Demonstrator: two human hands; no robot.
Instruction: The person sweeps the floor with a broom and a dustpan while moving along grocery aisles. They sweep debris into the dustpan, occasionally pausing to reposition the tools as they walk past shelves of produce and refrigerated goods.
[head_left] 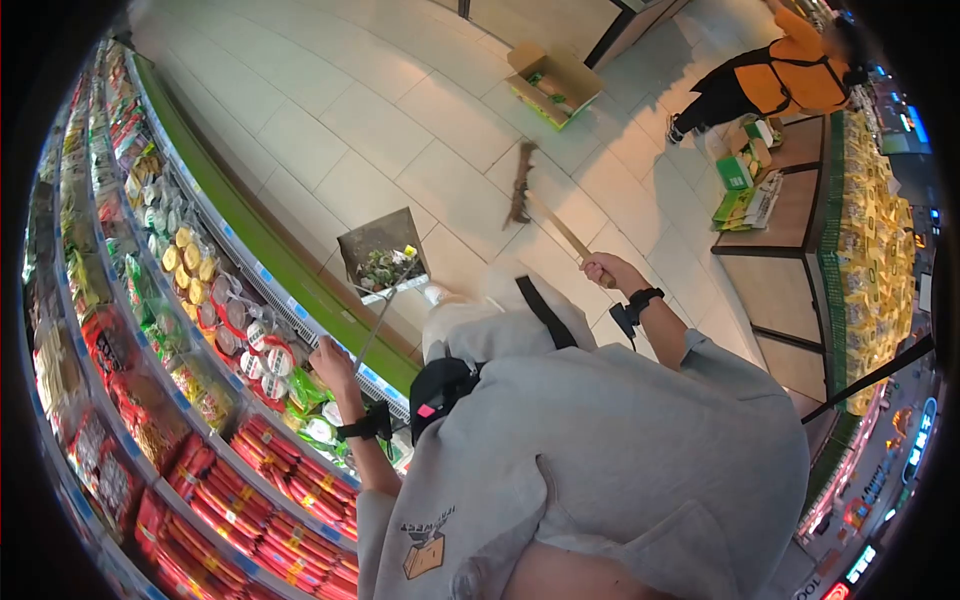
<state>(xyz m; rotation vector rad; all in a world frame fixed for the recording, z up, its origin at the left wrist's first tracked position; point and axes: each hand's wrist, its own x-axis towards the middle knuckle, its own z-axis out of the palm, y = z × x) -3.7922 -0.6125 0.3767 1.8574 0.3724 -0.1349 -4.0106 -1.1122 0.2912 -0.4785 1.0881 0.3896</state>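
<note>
My right hand (612,270) is closed around the upper end of a broom's wooden handle (560,228). The brown broom head (521,184) rests on the tiled floor ahead of me. Beside the shelves, my left hand (331,364) is closed at the top of a long-handled dustpan (352,243), its fingers partly hidden. Green and pale scraps (385,268) lie inside the dustpan, which stands near my shoe (440,294).
Shelves of packaged food (250,340) curve along the left, edged by a green base (290,272). An open carton (553,90) sits on the floor ahead. At the right are a person in orange (795,75) and a display stand (775,290) with boxes on top.
</note>
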